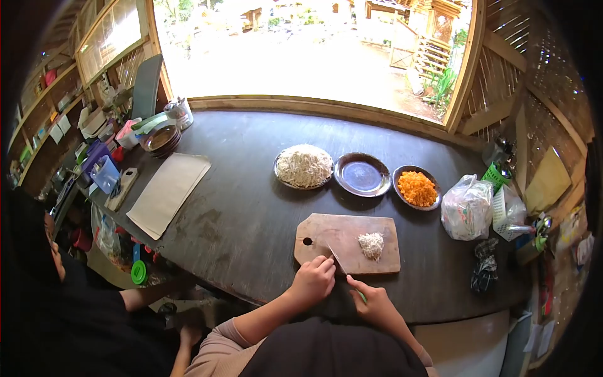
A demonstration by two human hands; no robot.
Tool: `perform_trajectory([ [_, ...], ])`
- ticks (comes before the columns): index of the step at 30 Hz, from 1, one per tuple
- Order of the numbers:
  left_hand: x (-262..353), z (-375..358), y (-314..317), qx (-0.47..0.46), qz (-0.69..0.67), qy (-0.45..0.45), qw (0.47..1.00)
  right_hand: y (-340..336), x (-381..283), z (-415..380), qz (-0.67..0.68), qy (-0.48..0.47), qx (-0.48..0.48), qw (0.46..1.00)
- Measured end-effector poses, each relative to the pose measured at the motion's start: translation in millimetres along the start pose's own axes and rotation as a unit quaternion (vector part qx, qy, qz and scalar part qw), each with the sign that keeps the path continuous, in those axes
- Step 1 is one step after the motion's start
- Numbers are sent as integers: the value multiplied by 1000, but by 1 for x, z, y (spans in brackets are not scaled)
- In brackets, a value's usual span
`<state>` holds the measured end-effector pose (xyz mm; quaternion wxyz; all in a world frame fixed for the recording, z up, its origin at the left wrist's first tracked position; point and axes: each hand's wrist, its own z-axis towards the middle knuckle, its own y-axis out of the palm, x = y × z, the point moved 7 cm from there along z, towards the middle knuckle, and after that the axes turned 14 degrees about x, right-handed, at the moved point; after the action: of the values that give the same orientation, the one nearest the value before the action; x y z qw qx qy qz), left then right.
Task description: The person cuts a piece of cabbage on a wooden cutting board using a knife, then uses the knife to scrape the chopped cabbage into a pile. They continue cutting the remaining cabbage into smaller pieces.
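Observation:
My right hand [375, 305] is wrapped round the green handle of a knife [337, 258], whose blade slants up and left over the wooden cutting board [320, 227]. Close against the blade, at the board's near edge, my left hand [316, 276] has its fingers curled and pressed together; whatever they pinch is hidden. A small heap of pale shreds [371, 245] lies on the right part of the board.
Behind the board stand a bowl of whitish shreds [305, 166], a dark plate [362, 174] and a bowl of chopped orange food [417, 188]. Filled plastic bags [467, 207] sit at right, paper sheets [168, 195] at left. Another person [81, 314] is at my left.

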<state>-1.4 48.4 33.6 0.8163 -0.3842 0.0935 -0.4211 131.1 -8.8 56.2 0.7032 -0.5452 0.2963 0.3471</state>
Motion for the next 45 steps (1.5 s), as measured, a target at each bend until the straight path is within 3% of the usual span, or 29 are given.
perform_trajectory([
  [6, -1, 0, 1, -30, -5, -27, 999, 10, 5, 8, 20, -34, 39, 998],
  [14, 0, -2, 1, -30, 10, -17, 999, -6, -4, -2, 17, 53, -10, 998],
  [17, -1, -1, 1, -31, 10, -23, 999, 5, 4, 4, 30, -1, 31, 999],
  [23, 0, -2, 2, -11, 22, -12, 1000, -4, 4, -2, 13, 59, -9, 998],
  [26, 1, -1, 0, -15, 18, -17, 1000, -6, 7, -5, 55, 20, 22, 998],
  [30, 0, -3, 2, -23, 21, -29, 999, 5, 13, 5, 37, 63, 9, 997],
  [33, 0, -3, 0, -20, 29, -23, 999, 4, 8, 5, 40, 19, 26, 999],
  [39, -1, -4, 0, -31, 29, -30, 999, -7, 14, -7, 49, 87, -14, 995],
  [41, -1, -3, -1, -28, 31, -30, 999, -2, 16, -3, 62, 8, 27, 998],
  [45, -1, -4, -2, -21, 25, -32, 999, 5, 14, 3, 32, 0, 37, 999],
])
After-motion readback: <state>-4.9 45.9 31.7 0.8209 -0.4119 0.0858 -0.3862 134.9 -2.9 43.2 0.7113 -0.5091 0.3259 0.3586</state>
